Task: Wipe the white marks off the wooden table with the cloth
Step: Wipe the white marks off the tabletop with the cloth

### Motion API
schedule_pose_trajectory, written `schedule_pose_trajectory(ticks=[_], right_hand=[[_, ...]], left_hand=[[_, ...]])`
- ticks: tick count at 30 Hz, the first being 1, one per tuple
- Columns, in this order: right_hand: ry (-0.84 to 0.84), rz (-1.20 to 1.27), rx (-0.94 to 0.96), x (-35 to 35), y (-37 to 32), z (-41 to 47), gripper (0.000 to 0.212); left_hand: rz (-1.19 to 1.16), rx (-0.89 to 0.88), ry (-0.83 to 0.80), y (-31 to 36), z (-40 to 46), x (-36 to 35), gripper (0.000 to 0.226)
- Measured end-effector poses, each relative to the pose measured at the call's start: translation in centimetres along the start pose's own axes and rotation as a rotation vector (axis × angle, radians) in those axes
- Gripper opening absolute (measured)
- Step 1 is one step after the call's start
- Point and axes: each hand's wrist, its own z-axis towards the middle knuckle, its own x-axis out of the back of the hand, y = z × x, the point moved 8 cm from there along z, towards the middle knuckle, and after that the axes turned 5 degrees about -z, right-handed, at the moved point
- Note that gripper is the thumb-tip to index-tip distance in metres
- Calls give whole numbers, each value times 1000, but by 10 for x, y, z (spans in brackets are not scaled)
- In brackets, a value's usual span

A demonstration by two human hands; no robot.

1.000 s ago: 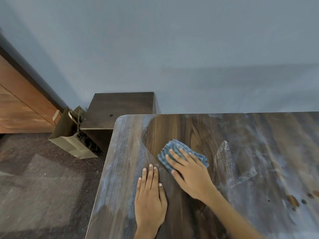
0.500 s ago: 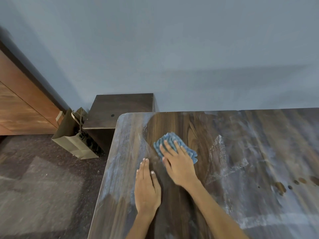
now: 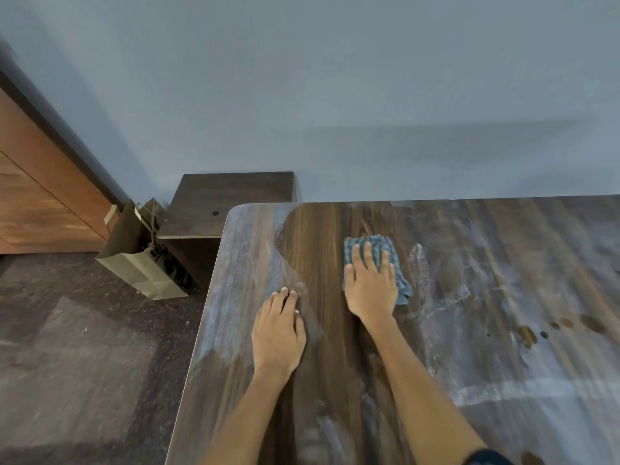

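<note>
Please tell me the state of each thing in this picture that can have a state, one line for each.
Table: wiped clean in the middle, white marks at both sides.
Cloth: bunched, flat on the table under the right hand.
Right hand: fingers straight, pressing the cloth.
Left hand: flat on the table, holding nothing.
Paper bag: open, standing on the floor.

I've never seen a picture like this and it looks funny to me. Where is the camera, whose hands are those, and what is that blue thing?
The camera sits on a person's head and looks down, so you see their own two arms. They stand at a wooden table smeared with white marks. The blue thing is a cloth. The right hand lies flat on it with straight fingers, pressing it to the wood. The left hand rests flat on the table. Around the cloth the wood looks dark and clean. On the floor to the left stands a paper bag.
</note>
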Motion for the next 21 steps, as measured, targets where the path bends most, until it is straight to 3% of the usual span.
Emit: schedule_pose_trajectory(ticks=[4, 8, 11, 17, 21], right_hand=[[2, -16, 265, -12, -41, -32, 50], [-14, -44, 388, -21, -33, -90, 50], [46, -87, 273, -13, -2, -103, 52], [54, 22, -89, -2, 17, -27, 55], [31, -21, 151, -8, -34, -21, 53]], left_hand=[[-37, -49, 7, -3, -4, 2, 39], [11, -33, 9, -2, -7, 1, 45], [83, -24, 11, -4, -5, -1, 50], [85, -32, 21, 0, -5, -2, 58], [-82, -68, 69, 1, -10, 9, 70]])
